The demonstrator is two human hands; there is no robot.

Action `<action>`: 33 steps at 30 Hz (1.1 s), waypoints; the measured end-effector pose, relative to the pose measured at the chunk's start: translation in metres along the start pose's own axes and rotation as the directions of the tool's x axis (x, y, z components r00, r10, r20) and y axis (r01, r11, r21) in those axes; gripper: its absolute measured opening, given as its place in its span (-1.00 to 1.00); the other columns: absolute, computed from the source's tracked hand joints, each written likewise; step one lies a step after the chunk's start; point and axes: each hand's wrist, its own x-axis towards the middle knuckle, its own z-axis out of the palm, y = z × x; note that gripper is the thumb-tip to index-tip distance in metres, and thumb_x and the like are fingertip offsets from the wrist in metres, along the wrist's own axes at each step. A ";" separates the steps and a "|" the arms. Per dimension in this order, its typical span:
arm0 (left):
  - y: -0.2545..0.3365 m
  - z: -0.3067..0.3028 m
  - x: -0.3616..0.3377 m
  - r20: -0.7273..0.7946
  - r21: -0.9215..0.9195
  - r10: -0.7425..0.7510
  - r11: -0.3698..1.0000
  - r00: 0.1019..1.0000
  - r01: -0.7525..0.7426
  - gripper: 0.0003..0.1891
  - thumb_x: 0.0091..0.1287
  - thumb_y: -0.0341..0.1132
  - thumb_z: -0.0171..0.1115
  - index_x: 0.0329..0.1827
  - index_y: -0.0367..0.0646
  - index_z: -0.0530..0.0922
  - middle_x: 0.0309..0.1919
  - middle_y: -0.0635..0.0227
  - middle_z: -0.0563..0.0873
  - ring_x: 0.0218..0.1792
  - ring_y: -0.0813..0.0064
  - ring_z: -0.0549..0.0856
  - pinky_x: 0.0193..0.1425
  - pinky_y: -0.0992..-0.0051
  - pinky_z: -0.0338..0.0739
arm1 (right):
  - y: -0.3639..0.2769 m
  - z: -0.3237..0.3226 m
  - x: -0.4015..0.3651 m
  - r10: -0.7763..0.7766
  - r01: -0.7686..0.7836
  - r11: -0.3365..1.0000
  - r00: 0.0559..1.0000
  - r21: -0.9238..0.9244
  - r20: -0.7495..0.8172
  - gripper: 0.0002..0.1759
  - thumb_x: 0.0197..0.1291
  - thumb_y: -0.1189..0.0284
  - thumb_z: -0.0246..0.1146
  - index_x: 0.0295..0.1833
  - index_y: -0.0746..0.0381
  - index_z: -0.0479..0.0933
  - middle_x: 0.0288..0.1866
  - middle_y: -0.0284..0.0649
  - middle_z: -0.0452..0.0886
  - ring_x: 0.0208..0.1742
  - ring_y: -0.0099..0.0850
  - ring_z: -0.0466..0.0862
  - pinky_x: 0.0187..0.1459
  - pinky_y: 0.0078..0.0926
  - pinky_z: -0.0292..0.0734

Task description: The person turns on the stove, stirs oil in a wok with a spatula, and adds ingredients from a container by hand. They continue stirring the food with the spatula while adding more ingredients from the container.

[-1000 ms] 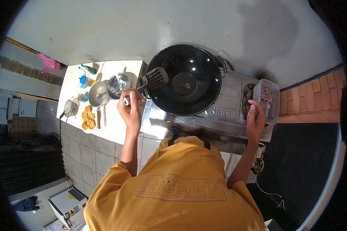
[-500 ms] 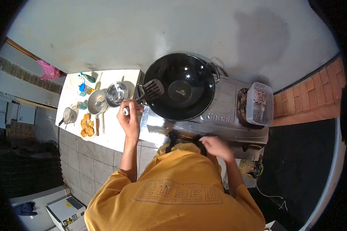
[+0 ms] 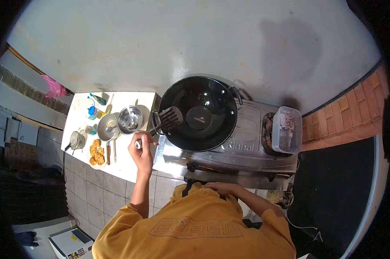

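A slotted spatula (image 3: pixel 170 117) with a dark head is in my left hand (image 3: pixel 141 152), the fingers wrapped round its handle. Its head reaches over the left rim of a black two-handled wok (image 3: pixel 223 129) on the gas stove (image 3: pixel 242 144). Inside the wok the bottom looks shiny, with a small pale patch at the centre that may be a reflection. My right hand (image 3: pixel 218 187) is at the front of my yellow shirt by the waist, below the stove's front edge. Its fingers are too small and partly hidden to make out.
On the white table (image 3: pixel 130 166) at left are a steel bowl (image 3: pixel 125 121), a pan (image 3: pixel 103 129), a strainer (image 3: pixel 77 140), fried pieces (image 3: pixel 97 153) and a blue-capped bottle (image 3: pixel 92 112). A plastic container (image 3: pixel 295 138) of pale strips sits at the stove's right. A wall rises behind.
My right hand has moved left, from near the stove's front to my waist. The spatula stays over the wok's left rim in my left hand. The whole view has shifted slightly.
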 end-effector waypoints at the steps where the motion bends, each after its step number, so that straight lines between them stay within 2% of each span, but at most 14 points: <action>1: -0.001 -0.002 0.000 -0.001 0.003 -0.001 1.000 1.000 0.001 -0.80 0.52 -0.47 0.04 -0.32 -0.35 0.49 -0.40 0.26 0.59 -0.49 0.57 0.59 -0.36 0.55 0.53 | 0.003 0.001 0.004 -0.001 0.001 1.000 1.000 0.001 0.003 -0.58 0.45 0.40 0.12 0.37 0.20 0.40 0.38 -0.11 0.43 0.37 -0.18 0.44 0.38 -0.30 0.31; 4: -0.001 -0.006 -0.003 -0.002 0.025 0.016 1.000 1.000 -0.016 -0.79 0.52 -0.47 0.04 -0.33 -0.35 0.48 -0.41 0.27 0.59 -0.49 0.57 0.59 -0.38 0.56 0.51 | 0.016 0.008 0.015 -0.032 0.032 0.999 0.999 -0.011 0.024 -0.61 0.45 0.40 0.11 0.34 0.20 0.43 0.34 -0.11 0.47 0.33 -0.18 0.47 0.36 -0.28 0.34; 7: 0.006 -0.007 -0.003 -0.036 -0.011 -0.040 0.999 0.999 0.039 -0.79 0.52 -0.47 0.04 -0.35 -0.34 0.47 -0.42 0.28 0.60 -0.50 0.57 0.60 -0.38 0.58 0.50 | 0.016 0.011 0.018 0.041 -0.041 0.998 0.999 0.040 -0.011 -0.60 0.42 0.35 0.17 0.31 0.22 0.46 0.25 -0.12 0.53 0.26 -0.23 0.52 0.31 -0.30 0.37; 9: 0.009 -0.010 -0.003 -0.042 -0.051 -0.077 0.996 0.996 0.074 -0.78 0.52 -0.48 0.03 -0.36 -0.34 0.47 -0.42 0.28 0.60 -0.50 0.57 0.60 -0.38 0.58 0.50 | 0.001 0.007 0.021 0.211 -0.217 0.974 0.974 0.061 0.084 -0.41 0.28 0.23 0.30 0.37 0.21 0.43 0.34 -0.11 0.51 0.32 -0.23 0.50 0.35 -0.33 0.36; 12: 0.013 -0.014 -0.001 -0.027 -0.005 -0.060 0.998 0.998 0.059 -0.78 0.52 -0.49 0.01 -0.36 -0.34 0.47 -0.42 0.28 0.60 -0.50 0.57 0.60 -0.38 0.57 0.50 | 0.013 0.008 0.041 0.188 -0.220 0.965 0.960 0.144 0.210 -0.40 0.28 0.22 0.28 0.38 0.24 0.44 0.34 -0.15 0.52 0.29 -0.30 0.50 0.33 -0.35 0.38; 16: 0.013 -0.018 0.000 0.007 -0.026 -0.033 0.999 0.999 0.034 -0.77 0.53 -0.46 0.01 -0.36 -0.34 0.47 -0.41 0.25 0.59 -0.48 0.56 0.60 -0.37 0.56 0.53 | 0.018 0.003 0.036 0.192 -0.229 0.961 0.955 0.152 0.228 -0.39 0.25 0.21 0.31 0.36 0.26 0.46 0.29 -0.19 0.57 0.24 -0.38 0.52 0.31 -0.39 0.38; 18: 0.009 -0.018 -0.002 -0.002 -0.035 -0.058 0.998 0.998 0.058 -0.77 0.53 -0.45 0.02 -0.36 -0.34 0.47 -0.40 0.25 0.59 -0.48 0.56 0.60 -0.36 0.55 0.54 | 0.038 0.016 0.032 0.202 -0.268 0.914 0.951 0.304 0.233 -0.41 0.20 0.20 0.36 0.30 0.25 0.53 0.19 -0.22 0.62 0.19 -0.43 0.53 0.26 -0.43 0.40; 19: 0.008 -0.018 -0.004 -0.013 -0.039 -0.080 0.996 0.997 0.080 -0.77 0.53 -0.44 0.03 -0.35 -0.34 0.47 -0.39 0.24 0.59 -0.48 0.56 0.60 -0.35 0.54 0.55 | 0.035 0.020 0.029 0.206 -0.274 0.913 0.949 0.302 0.237 -0.41 0.20 0.20 0.36 0.30 0.25 0.53 0.19 -0.22 0.62 0.19 -0.43 0.53 0.26 -0.43 0.40; 21: 0.009 -0.019 -0.007 -0.004 -0.042 -0.089 0.995 0.996 0.089 -0.76 0.54 -0.44 0.03 -0.35 -0.34 0.47 -0.38 0.24 0.58 -0.48 0.55 0.59 -0.36 0.54 0.56 | 0.009 0.027 0.022 0.133 -0.146 0.940 0.989 0.309 0.063 -0.42 0.18 0.18 0.40 0.24 0.28 0.58 0.09 -0.24 0.67 0.11 -0.47 0.56 0.23 -0.44 0.42; 25: 0.008 -0.018 -0.007 0.042 -0.028 -0.069 0.997 0.997 0.070 -0.75 0.55 -0.41 0.02 -0.35 -0.34 0.47 -0.38 0.24 0.57 -0.48 0.56 0.58 -0.37 0.53 0.57 | 0.029 0.046 0.040 0.079 -0.095 0.897 0.995 0.431 0.054 -0.43 0.16 0.23 0.40 0.22 0.31 0.58 0.07 -0.23 0.68 0.08 -0.45 0.58 0.22 -0.43 0.42; 28: 0.002 -0.016 -0.007 0.048 -0.051 -0.118 0.991 0.992 0.121 -0.73 0.55 -0.39 0.02 -0.36 -0.33 0.47 -0.38 0.24 0.57 -0.47 0.56 0.58 -0.38 0.54 0.58 | 0.076 0.067 0.060 0.016 -0.042 0.823 0.999 0.567 0.052 -0.48 0.11 0.31 0.40 0.16 0.36 0.59 -0.02 -0.28 0.69 0.00 -0.48 0.59 0.13 -0.46 0.47; 30: 0.003 -0.014 -0.006 0.057 -0.044 -0.116 0.992 0.992 0.118 -0.73 0.55 -0.38 0.03 -0.36 -0.33 0.47 -0.39 0.24 0.57 -0.47 0.56 0.58 -0.39 0.54 0.58 | 0.096 0.077 0.066 0.136 -0.063 0.882 0.983 0.466 -0.124 -0.57 0.08 0.38 0.38 0.07 0.34 0.62 -0.12 -0.38 0.67 -0.07 -0.58 0.55 0.01 -0.50 0.48; 31: 0.004 -0.013 -0.004 0.069 -0.036 -0.110 0.993 0.991 0.113 -0.73 0.55 -0.38 0.03 -0.36 -0.33 0.47 -0.39 0.25 0.57 -0.47 0.56 0.59 -0.39 0.54 0.57 | 0.100 0.081 0.067 0.134 -0.062 0.882 0.983 0.467 -0.123 -0.57 0.08 0.38 0.38 0.07 0.34 0.62 -0.12 -0.38 0.67 -0.07 -0.58 0.55 0.01 -0.50 0.48; 33: 0.004 -0.011 -0.001 0.066 -0.048 -0.118 0.992 0.991 0.121 -0.73 0.55 -0.38 0.03 -0.36 -0.32 0.47 -0.40 0.25 0.56 -0.47 0.56 0.59 -0.40 0.54 0.57 | 0.108 0.085 0.069 0.255 -0.153 0.783 0.963 0.603 -0.086 -0.59 0.09 0.35 0.37 0.05 0.29 0.64 -0.14 -0.38 0.68 -0.09 -0.58 0.57 -0.02 -0.50 0.50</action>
